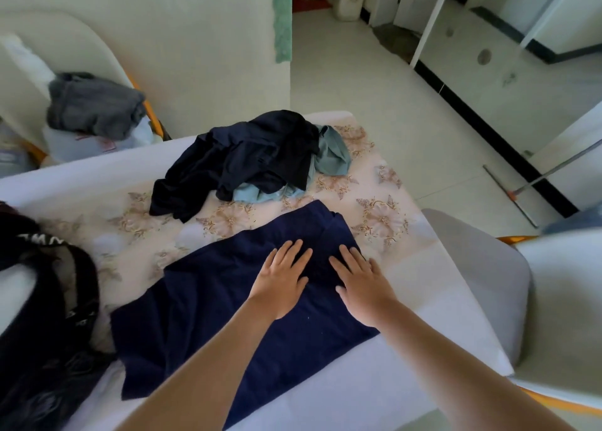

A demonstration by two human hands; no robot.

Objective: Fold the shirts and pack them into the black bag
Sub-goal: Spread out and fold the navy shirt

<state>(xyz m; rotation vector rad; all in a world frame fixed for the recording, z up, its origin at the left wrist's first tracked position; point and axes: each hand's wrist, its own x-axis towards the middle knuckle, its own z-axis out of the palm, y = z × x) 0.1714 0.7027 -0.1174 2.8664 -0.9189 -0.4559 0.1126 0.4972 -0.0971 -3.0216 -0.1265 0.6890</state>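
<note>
While both hands lie flat on it, a navy shirt (211, 316) is spread across the near half of the counter (423, 287), its far end already doubled over into a narrower panel. The left hand (280, 280) presses palm down with straight, slightly spread fingers on the middle of that folded part. The right hand (361, 287) does the same just beside it, nearer the shirt's right edge. The two hands are close but not touching, and neither grips any cloth.

Beyond the navy shirt, towards the far edge of the counter, sits a loose pile of unfolded shirts (247, 160). Most are dark, with a pale teal one (332, 153) showing from under them on the right. The pile is apart from the navy shirt, with a strip of the flowered tablecloth (224, 218) between them.

The black bag (32, 349) rests at the left edge of the counter (partly cut off by the frame). It has a mesh panel and a strap with white lettering, and its right side comes just up to the navy shirt's near-left corner. Whether it is open I cannot tell.

A grey chair (482, 267) stands against the counter's right side. Off to the far left, a crumpled grey garment (94, 108) lies on top of other things beside a white chair back (65, 39).
</note>
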